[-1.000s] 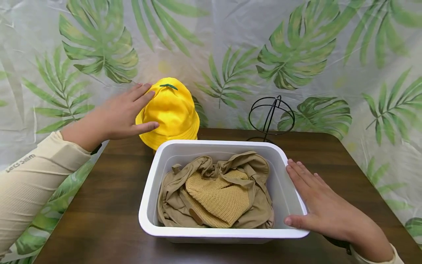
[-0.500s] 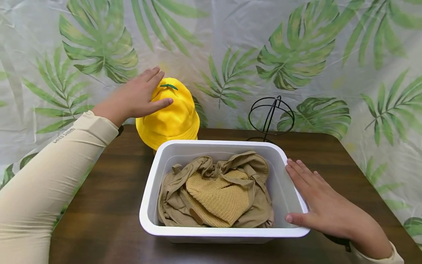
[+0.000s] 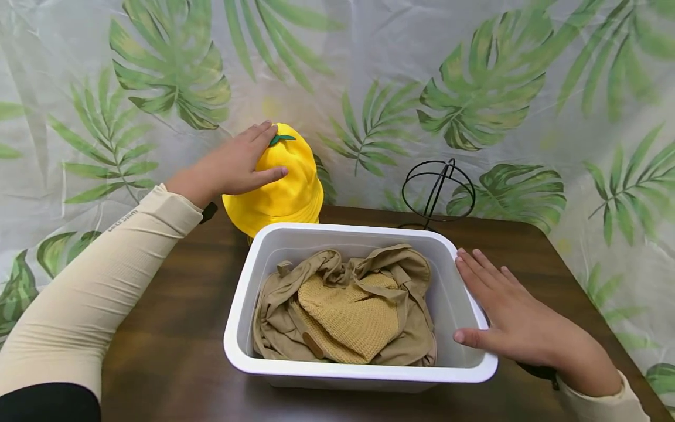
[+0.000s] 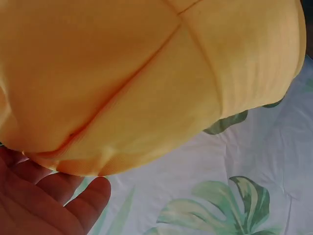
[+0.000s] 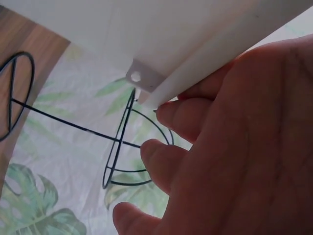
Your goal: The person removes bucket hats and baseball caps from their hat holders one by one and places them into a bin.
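A yellow bucket hat (image 3: 290,181) with a small green leaf on its crown sits behind the bin's left corner. My left hand (image 3: 232,161) lies against the upper left of that crown, fingers near the leaf and thumb stretched across the front. In the left wrist view its fingertips (image 4: 100,193) are right at the yellow cloth. The white plastic bin (image 3: 358,370) holds a tan cloth hat (image 3: 274,328) and a straw-coloured knitted hat (image 3: 353,316) on top. On the bin's right rim rests my right hand (image 3: 519,319), fingers straight and thumb over the inside.
A black wire hat stand (image 3: 435,190) stands bare behind the bin, near the table's back edge. The dark wooden table (image 3: 174,328) carries everything. Behind it hangs a leaf-patterned cloth (image 3: 369,47).
My left hand has moved rightward and up from the yellow hat's left side, then down slightly onto its crown. My right hand stays at the bin's rim. The head view has shifted slightly.
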### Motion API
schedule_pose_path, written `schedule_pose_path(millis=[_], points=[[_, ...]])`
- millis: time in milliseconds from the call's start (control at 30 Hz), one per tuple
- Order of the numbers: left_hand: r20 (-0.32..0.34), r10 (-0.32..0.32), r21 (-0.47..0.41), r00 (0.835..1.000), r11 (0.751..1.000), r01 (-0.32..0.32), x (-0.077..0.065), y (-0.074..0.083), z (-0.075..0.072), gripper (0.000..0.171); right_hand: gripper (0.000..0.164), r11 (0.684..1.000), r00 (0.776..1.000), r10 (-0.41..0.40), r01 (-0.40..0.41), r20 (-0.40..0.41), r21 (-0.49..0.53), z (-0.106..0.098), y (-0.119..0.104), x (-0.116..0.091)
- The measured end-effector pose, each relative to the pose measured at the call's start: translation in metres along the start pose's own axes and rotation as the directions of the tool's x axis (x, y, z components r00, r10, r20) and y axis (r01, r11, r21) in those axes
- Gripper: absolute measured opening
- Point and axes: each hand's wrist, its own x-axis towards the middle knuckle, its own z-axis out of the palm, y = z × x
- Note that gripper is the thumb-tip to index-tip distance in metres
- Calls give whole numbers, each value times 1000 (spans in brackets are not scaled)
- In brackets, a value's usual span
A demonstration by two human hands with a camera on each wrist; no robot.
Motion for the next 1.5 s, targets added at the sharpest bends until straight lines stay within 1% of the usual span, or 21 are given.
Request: schedule_pose_path(millis=[100, 233, 400, 500, 600, 733, 867, 1000, 1067, 1200, 1367, 1500], points=[[10, 6, -10, 1000, 1000, -6, 1, 0, 2, 90, 103, 1000, 1000, 5, -5, 12, -15, -2, 5, 5], [37, 9, -17, 999, 1000, -9, 2, 2, 6, 90, 100, 1000, 998, 18, -19, 55, 16, -8, 16, 18], [31, 1, -18, 1000, 1000, 0, 3, 2, 8, 90, 96, 997, 996, 28, -34, 85, 64, -16, 32, 39], [39, 1, -10, 999, 1000, 0, 3, 2, 8, 90, 93, 997, 995, 32, -39, 94, 67, -19, 37, 49], [49, 6, -4, 999, 1000, -6, 2, 4, 8, 90, 92, 998, 994, 36, -42, 106, 51, -21, 37, 52], [50, 11, 3, 999, 1000, -11, 3, 7, 8, 90, 94, 999, 991, 38, -41, 125, 24, -22, 34, 51], [52, 11, 15, 999, 1000, -12, 3, 6, 8, 90, 87, 997, 989, 65, -69, 133, 25, -22, 33, 53], [57, 4, 10, 998, 1000, -5, 3, 5, 8, 90, 80, 991, 989, 95, -105, 115, 81, -21, 34, 60], [59, 5, 6, 998, 1000, -5, 3, 5, 7, 90, 78, 985, 991, 100, -112, 90, 129, -19, 33, 64], [60, 7, 5, 998, 1000, -7, 2, 5, 7, 90, 72, 974, 992, 125, -129, 36, 185, -15, 30, 70], [50, 12, 13, 999, 1000, -13, 2, 6, 8, 89, 64, 968, 986, 164, -158, -12, 196, -11, 27, 77], [42, 17, 12, 999, 1000, -18, 1, 6, 8, 89, 56, 965, 985, 166, -151, -50, 215, -7, 26, 80]])
